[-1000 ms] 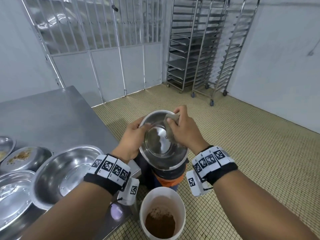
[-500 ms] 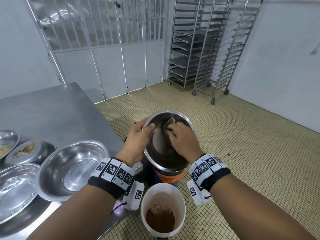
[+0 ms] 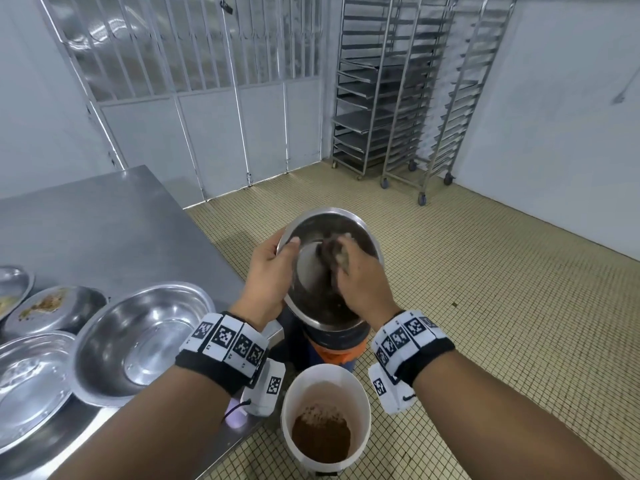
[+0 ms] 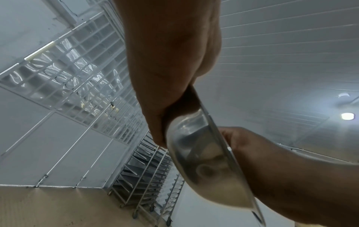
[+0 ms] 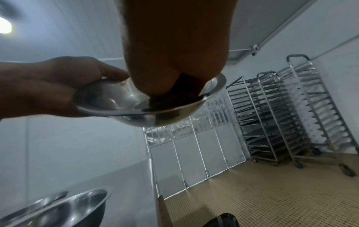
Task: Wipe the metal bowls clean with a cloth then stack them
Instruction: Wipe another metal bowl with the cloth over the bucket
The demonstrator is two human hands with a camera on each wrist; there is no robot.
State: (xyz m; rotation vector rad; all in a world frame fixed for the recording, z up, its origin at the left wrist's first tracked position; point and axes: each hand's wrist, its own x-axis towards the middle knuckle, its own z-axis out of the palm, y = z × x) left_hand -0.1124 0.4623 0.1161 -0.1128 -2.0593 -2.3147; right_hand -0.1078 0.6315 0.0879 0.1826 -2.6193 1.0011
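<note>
My right hand (image 3: 360,282) has slid the cloth (image 3: 337,256) (pinched in my fingers) from rim to bottom of the bowl (image 3: 329,306) my left hand (image 3: 270,271) grips at frame centre, so wiping continues.

Cloth (image 3: 341,259) now deeper in bowl (image 3: 308,271)

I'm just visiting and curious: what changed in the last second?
The right hand slid the cloth from the bowl's far rim down into its middle. The left hand still grips the bowl's left rim over the bucket; the table's bowls haven't moved.
</note>
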